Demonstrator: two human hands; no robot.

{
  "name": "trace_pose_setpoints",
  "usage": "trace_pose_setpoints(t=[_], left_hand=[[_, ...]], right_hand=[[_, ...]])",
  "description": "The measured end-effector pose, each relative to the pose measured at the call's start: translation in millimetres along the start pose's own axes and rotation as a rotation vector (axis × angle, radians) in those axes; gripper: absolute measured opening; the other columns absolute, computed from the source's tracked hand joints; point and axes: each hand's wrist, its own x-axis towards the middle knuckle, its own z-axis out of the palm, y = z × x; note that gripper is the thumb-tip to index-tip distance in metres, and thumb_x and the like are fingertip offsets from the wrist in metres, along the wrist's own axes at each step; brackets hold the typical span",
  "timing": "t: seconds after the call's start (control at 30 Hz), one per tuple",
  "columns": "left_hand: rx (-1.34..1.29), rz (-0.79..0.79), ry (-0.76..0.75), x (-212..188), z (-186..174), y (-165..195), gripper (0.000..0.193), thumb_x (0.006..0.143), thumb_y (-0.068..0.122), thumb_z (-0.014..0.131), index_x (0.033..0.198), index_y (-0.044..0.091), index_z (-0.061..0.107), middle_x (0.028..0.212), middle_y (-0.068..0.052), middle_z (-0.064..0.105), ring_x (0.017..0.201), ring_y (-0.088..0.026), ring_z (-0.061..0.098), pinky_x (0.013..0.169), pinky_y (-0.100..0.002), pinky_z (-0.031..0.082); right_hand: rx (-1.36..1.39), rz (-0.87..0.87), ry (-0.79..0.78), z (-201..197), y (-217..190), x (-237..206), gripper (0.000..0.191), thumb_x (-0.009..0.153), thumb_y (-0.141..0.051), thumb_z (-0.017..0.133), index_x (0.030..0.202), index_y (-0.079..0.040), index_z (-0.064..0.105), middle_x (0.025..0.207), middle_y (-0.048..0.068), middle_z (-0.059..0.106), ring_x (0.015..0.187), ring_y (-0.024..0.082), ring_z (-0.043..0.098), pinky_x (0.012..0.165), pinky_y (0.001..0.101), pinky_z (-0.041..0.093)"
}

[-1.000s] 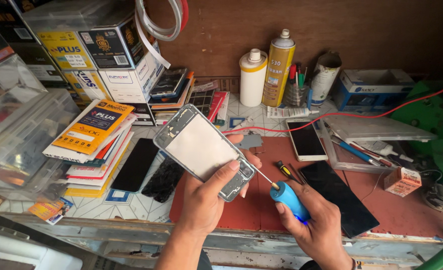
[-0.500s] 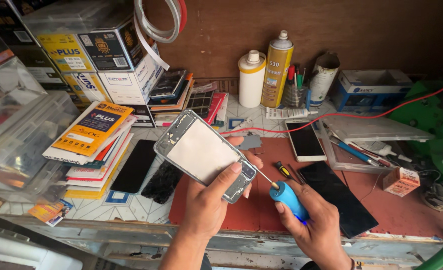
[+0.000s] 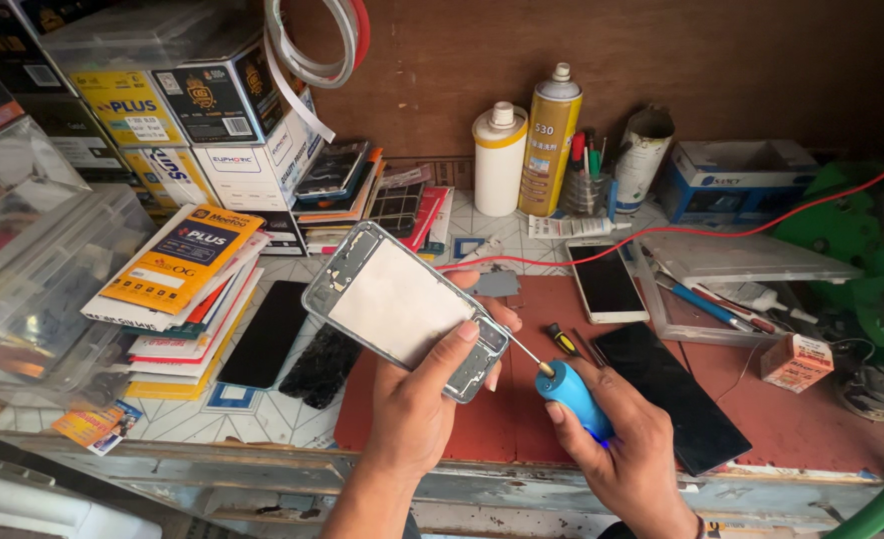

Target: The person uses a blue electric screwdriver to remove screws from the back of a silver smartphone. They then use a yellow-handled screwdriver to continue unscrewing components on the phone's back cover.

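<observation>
Barely any change since a second ago. Right hand [image 3: 626, 454] still clenched on blue screwdriver [image 3: 570, 391], tip at lower corner of phone frame [image 3: 407, 307]. Left hand [image 3: 427, 399] still grasping frame, held tilted above red mat [image 3: 522, 419] on tabletop [image 3: 262, 419]. Frame shifted slightly; probably same screw being worked. Behind: spray can [image 3: 550, 140], white bottle [image 3: 500, 158].

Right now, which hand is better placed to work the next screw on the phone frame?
Right hand: it likely suits best, gripping the blue screwdriver with its tip at the phone frame. Left hand holds that frame.
</observation>
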Motion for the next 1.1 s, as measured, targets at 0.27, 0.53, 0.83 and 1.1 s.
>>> trace_pose_setpoints(t=[0.27, 0.53, 0.83, 1.1], left_hand=[[0.01, -0.013, 0.012, 0, -1, 0, 0.046, 0.099, 0.009, 0.061, 0.141, -0.005, 0.05, 0.109, -0.023, 0.071, 0.078, -0.019, 0.064, 0.067, -0.032, 0.052], [0.007, 0.02, -0.01, 1, -1, 1, 0.045, 0.1, 0.009, 0.061, 0.141, -0.006, 0.048, 0.106, -0.023, 0.071, 0.077, -0.018, 0.062, 0.066, -0.031, 0.051], [0.14, 0.002, 0.029, -3, 0, -5, 0.044, 0.1, 0.01, 0.06, 0.14, -0.005, 0.051, 0.108, -0.018, 0.072, 0.077, -0.014, 0.061, 0.069, -0.029, 0.052], [-0.004, -0.025, 0.076, -1, 4, -9, 0.045, 0.096, 0.008, 0.06, 0.138, -0.005, 0.05, 0.105, -0.021, 0.072, 0.076, -0.018, 0.065, 0.066, -0.031, 0.053]], right_hand=[[-0.011, 0.068, 0.002, 1, 1, -2, 0.038, 0.083, -0.021, 0.076, 0.114, 0.001, 0.069, 0.084, 0.011, 0.068, 0.069, 0.024, 0.069, 0.064, 0.031, 0.054], [0.002, 0.038, -0.012, 0, 2, -1, 0.036, 0.084, -0.022, 0.076, 0.112, -0.001, 0.069, 0.093, 0.011, 0.073, 0.076, 0.024, 0.073, 0.068, 0.0299, 0.056], [-0.006, 0.075, -0.004, 0, 0, -1, 0.037, 0.084, -0.021, 0.077, 0.113, -0.001, 0.069, 0.089, 0.011, 0.071, 0.073, 0.024, 0.071, 0.066, 0.0301, 0.055], [-0.006, 0.018, 0.018, 0, 4, -2, 0.036, 0.084, -0.021, 0.077, 0.111, 0.0, 0.068, 0.088, 0.011, 0.069, 0.073, 0.025, 0.07, 0.066, 0.0307, 0.054]])
